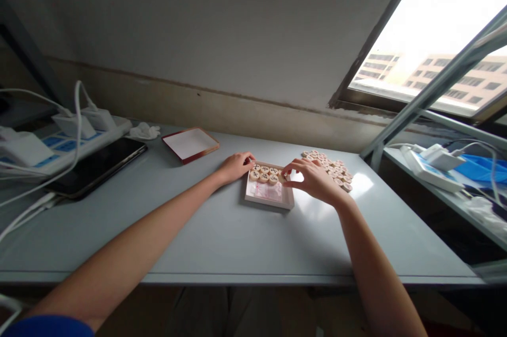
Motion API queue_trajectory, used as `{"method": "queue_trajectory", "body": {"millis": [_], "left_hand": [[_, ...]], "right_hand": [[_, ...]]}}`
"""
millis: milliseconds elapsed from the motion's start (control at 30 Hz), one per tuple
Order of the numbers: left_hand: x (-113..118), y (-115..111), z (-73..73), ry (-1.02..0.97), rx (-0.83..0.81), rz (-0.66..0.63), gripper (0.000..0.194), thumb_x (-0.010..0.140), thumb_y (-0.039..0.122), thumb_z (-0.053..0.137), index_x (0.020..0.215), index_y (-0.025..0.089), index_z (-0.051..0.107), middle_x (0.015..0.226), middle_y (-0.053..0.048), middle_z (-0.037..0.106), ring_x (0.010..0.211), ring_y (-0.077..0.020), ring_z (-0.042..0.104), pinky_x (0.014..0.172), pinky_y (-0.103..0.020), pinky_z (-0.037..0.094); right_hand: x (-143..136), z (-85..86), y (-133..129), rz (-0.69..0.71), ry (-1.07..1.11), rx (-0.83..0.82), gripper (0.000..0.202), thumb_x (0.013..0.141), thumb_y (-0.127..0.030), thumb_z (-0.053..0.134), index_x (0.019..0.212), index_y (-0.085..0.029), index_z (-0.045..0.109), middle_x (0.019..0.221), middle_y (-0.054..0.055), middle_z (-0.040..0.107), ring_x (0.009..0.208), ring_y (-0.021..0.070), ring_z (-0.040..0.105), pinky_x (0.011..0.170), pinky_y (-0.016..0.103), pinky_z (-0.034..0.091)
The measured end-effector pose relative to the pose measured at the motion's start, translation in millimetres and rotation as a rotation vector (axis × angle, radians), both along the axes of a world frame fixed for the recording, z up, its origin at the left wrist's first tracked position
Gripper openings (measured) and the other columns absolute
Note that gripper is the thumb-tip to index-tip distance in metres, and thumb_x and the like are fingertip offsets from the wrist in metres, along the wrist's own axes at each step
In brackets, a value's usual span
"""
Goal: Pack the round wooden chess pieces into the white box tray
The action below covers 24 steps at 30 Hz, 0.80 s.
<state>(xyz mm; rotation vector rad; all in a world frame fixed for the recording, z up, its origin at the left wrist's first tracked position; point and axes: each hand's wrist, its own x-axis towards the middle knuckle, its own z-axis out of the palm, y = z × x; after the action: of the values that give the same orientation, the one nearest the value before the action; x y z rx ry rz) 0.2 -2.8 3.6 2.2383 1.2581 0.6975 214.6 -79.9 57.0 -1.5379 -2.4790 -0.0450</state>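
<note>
A shallow white box [270, 200] sits on the desk. Inside it, two rows of round xiangqi pieces [264, 174] line the far side, and a clear plastic bag with pink print [267, 190] covers part of the floor. My left hand [236, 166] holds the box's far left corner with curled fingers. At the right end of the rows, my right hand [311, 177] pinches a xiangqi piece [282, 177] between thumb and fingers; the fingers partly hide it. A loose heap of xiangqi pieces [336, 171] lies beyond that hand.
A red-edged box lid [190, 144] rests inside-up on the left. Farther left are a black tablet or phone [99, 165], a power strip [59, 149] with chargers and white cables, and crumpled white tissue [143, 130]. A metal frame [420, 99] stands at the right edge.
</note>
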Motion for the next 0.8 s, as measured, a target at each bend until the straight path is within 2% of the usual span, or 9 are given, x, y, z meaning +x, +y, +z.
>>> {"method": "queue_trajectory", "body": {"millis": [100, 267, 367, 533, 600, 667, 800], "left_hand": [[0, -1, 1.0, -0.004, -0.001, -0.001, 0.023, 0.080, 0.026, 0.045, 0.094, 0.016, 0.061, 0.091, -0.005, 0.065, 0.080, -0.0171, 0.058, 0.069, -0.024, 0.041], [1, 1, -1.5, -0.008, 0.003, 0.007, 0.024, 0.079, 0.026, 0.045, 0.095, 0.017, 0.060, 0.087, -0.004, 0.066, 0.076, -0.0159, 0.058, 0.066, -0.023, 0.041], [1, 2, -3.0, -0.005, 0.012, 0.010, 0.024, 0.079, 0.026, 0.046, 0.096, 0.018, 0.060, 0.085, -0.003, 0.066, 0.073, -0.0150, 0.058, 0.064, -0.023, 0.041], [0, 2, -3.2, -0.003, 0.020, 0.008, 0.025, 0.080, 0.028, 0.045, 0.096, 0.018, 0.060, 0.084, -0.003, 0.065, 0.072, -0.0150, 0.057, 0.064, -0.023, 0.040], [0, 2, -3.1, -0.001, 0.016, 0.010, 0.025, 0.080, 0.028, 0.045, 0.096, 0.018, 0.060, 0.083, -0.003, 0.065, 0.072, -0.0152, 0.057, 0.064, -0.023, 0.040], [0, 2, -3.2, 0.003, 0.015, 0.014, 0.025, 0.079, 0.028, 0.045, 0.096, 0.018, 0.060, 0.083, -0.003, 0.065, 0.072, -0.0153, 0.057, 0.063, -0.023, 0.040], [1, 2, -3.1, -0.001, 0.021, 0.016, 0.024, 0.079, 0.027, 0.045, 0.095, 0.018, 0.061, 0.084, -0.003, 0.065, 0.073, -0.0152, 0.057, 0.064, -0.023, 0.040]], "right_hand": [[-5, -6.0, -2, -0.015, -0.107, -0.007, 0.016, 0.077, -0.038, 0.059, 0.083, -0.023, 0.062, 0.081, 0.003, 0.062, 0.080, 0.0203, 0.053, 0.076, 0.033, 0.030], [-6, -10.2, -2, -0.081, -0.117, -0.022, 0.021, 0.078, -0.036, 0.057, 0.090, -0.020, 0.056, 0.080, 0.003, 0.063, 0.075, 0.0181, 0.053, 0.074, 0.031, 0.029], [-8, -11.9, 0, -0.107, -0.140, -0.003, 0.017, 0.080, -0.036, 0.056, 0.082, -0.019, 0.057, 0.076, 0.002, 0.062, 0.073, 0.0177, 0.053, 0.073, 0.031, 0.028], [2, -2.2, 0, -0.061, -0.101, -0.040, 0.016, 0.082, -0.033, 0.052, 0.076, -0.021, 0.061, 0.073, 0.001, 0.061, 0.071, 0.0160, 0.054, 0.071, 0.030, 0.029], [15, 6.6, -2, -0.139, -0.103, -0.008, 0.012, 0.079, -0.032, 0.054, 0.077, -0.022, 0.061, 0.073, 0.001, 0.062, 0.069, 0.0158, 0.054, 0.069, 0.029, 0.030], [33, 13.9, -5, -0.282, -0.142, -0.023, 0.012, 0.072, -0.030, 0.061, 0.081, -0.022, 0.061, 0.073, 0.001, 0.062, 0.069, 0.0166, 0.055, 0.064, 0.028, 0.032], [65, 13.7, -7, -0.500, -0.235, -0.272, 0.029, 0.059, -0.022, 0.068, 0.087, -0.023, 0.062, 0.074, 0.000, 0.064, 0.063, 0.0153, 0.056, 0.053, 0.024, 0.032]]}}
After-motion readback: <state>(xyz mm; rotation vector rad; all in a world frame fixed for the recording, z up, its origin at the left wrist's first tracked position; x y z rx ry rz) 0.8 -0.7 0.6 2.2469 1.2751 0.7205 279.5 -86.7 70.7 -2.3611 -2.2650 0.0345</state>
